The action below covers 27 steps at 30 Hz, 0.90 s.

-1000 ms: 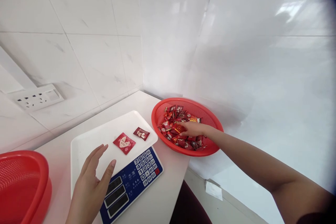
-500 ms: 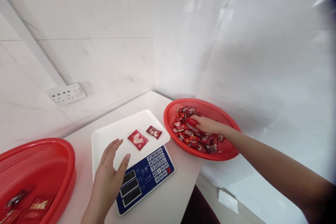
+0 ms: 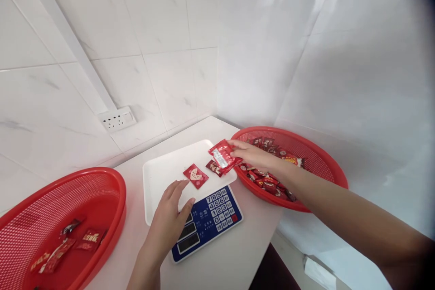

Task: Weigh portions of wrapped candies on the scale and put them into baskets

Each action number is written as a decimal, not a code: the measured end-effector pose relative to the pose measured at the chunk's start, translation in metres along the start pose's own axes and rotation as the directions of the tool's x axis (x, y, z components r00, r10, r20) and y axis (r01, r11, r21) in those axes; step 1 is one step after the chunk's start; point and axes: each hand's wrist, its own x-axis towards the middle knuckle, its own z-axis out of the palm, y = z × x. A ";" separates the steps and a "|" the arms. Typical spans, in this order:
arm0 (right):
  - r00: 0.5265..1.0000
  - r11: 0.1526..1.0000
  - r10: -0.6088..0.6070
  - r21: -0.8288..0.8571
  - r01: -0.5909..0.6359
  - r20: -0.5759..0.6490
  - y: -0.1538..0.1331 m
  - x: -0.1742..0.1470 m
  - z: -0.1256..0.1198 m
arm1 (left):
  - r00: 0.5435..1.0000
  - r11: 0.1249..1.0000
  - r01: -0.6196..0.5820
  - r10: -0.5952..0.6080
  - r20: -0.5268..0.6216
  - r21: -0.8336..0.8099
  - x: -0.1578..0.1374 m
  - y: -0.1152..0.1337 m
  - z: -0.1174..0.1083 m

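Observation:
My right hand (image 3: 249, 154) pinches a red candy packet (image 3: 222, 156) with a whitish label, above the right end of the white scale tray (image 3: 159, 174). Beneath that packet, a small dark red packet (image 3: 214, 167) lies on the tray, partly covered. A flat red packet (image 3: 196, 176) with a pale heart-like print rests near the tray's middle. My left hand (image 3: 170, 210) hovers over the tray's front edge, fingers apart, holding nothing, its fingertips close to the heart-print packet. The blue keypad panel (image 3: 207, 224) of the scale faces me; my left thumb partly hides a display.
A red basket (image 3: 326, 163) full of wrapped candies (image 3: 272, 186) stands at the right by the wall. At the left, another red basket (image 3: 115, 186) holds several packets (image 3: 57, 253). A wall socket (image 3: 117, 119) is behind the white table (image 3: 234, 253).
My right hand has come out of the right basket with the red packet and moved left over the tray. My left hand stays spread by the tray. The view has shifted left.

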 end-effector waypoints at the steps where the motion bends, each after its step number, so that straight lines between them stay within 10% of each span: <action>1: 0.998 0.996 0.015 0.082 -0.021 0.065 -0.002 0.004 0.011 | 1.000 1.000 0.002 -0.002 -0.002 -0.009 -0.001 0.001 -0.001; 6: 0.951 0.982 -0.060 0.188 0.002 0.304 -0.009 0.018 0.046 | 0.996 0.998 -0.041 0.037 -0.082 -0.041 -0.001 0.004 -0.003; 12: 0.974 0.882 -0.222 -0.417 0.219 0.042 0.005 0.014 0.010 | 0.995 0.993 -0.097 0.098 -0.022 0.067 0.003 -0.013 0.007; 17: 0.986 0.605 -0.108 -0.795 -0.037 -0.127 0.045 -0.005 -0.063 | 0.993 0.981 -0.112 0.117 -0.021 0.156 0.009 -0.024 0.015; 27: 0.898 0.358 0.269 -0.829 -0.430 -0.349 0.116 -0.037 -0.143 | 0.987 0.972 -0.139 0.152 -0.055 0.188 0.016 -0.040 0.026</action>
